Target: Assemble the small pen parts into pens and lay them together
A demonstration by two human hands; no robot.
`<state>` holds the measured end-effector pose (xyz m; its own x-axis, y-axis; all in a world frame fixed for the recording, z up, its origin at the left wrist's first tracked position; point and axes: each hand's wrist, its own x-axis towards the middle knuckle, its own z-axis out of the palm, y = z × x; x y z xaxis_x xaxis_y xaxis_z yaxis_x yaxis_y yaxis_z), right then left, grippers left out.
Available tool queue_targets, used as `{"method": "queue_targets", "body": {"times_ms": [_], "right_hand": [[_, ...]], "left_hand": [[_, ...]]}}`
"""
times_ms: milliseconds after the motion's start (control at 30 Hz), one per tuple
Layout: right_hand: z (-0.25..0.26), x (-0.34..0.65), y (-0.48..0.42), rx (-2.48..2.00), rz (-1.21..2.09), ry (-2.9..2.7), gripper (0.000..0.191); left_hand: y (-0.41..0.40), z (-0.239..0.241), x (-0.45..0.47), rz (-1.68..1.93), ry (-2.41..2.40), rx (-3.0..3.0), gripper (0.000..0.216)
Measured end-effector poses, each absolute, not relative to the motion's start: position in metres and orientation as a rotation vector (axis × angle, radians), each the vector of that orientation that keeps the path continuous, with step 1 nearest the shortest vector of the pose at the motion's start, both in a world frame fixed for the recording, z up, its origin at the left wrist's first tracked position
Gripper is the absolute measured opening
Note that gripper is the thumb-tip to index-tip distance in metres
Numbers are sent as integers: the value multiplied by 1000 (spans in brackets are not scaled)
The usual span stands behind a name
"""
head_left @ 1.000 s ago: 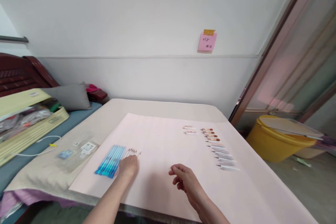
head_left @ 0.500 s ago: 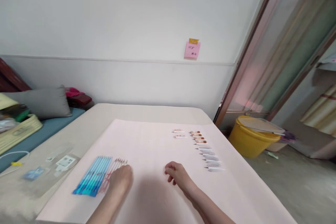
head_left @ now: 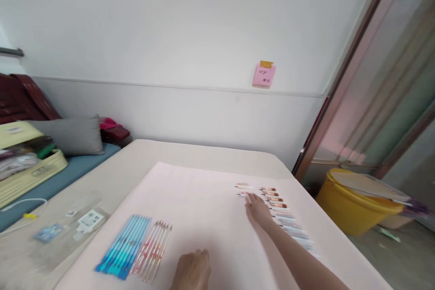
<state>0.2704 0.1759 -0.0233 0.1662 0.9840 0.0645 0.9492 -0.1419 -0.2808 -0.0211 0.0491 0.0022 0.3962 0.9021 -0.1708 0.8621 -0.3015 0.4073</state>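
Note:
My right hand reaches to the far right of the pink sheet, its fingers closed over the right end of a slim white pen with a dark tip. Another white pen lies just beyond it. Beside that hand runs a column of pens with brown and pale grey ends, partly hidden by my forearm. My left hand rests low at the bottom, fingers curled, with nothing seen in it. To its left lie a row of white pens with red patterns and a row of blue pens.
The pink sheet covers much of the cream table. Clear plastic packaging and a white cable lie at left. A yellow bin stands right of the table, and a pink note is taped to the wall.
My right hand has moved forward and right, onto a white pen. My left hand has left the red-patterned pens and shifted right and nearer. The view has turned slightly left.

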Motion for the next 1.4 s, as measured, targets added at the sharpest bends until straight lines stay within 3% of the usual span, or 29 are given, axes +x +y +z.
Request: {"method": "queue_targets", "body": {"times_ms": [267,600,900,1233,1400], "right_hand": [[-40,270,213,-2256,61,-1922,33],[-56,235,168,-2218,-195,-1918,37],[-55,184,91,-2134,-275,-1930,35],[-58,152,24,-2072,-231,-1890,34],[-47,152,13,-2069,-40,-1854,35]], "left_hand": [[56,44,-13,-244,1599,2160,33],[56,0,-15,-4,1531,2328,27],[41,17,-19,99,1499,2414,30],[22,34,-14,36,1572,2385,24],[12,29,-19,112,1642,2296,22]]}}
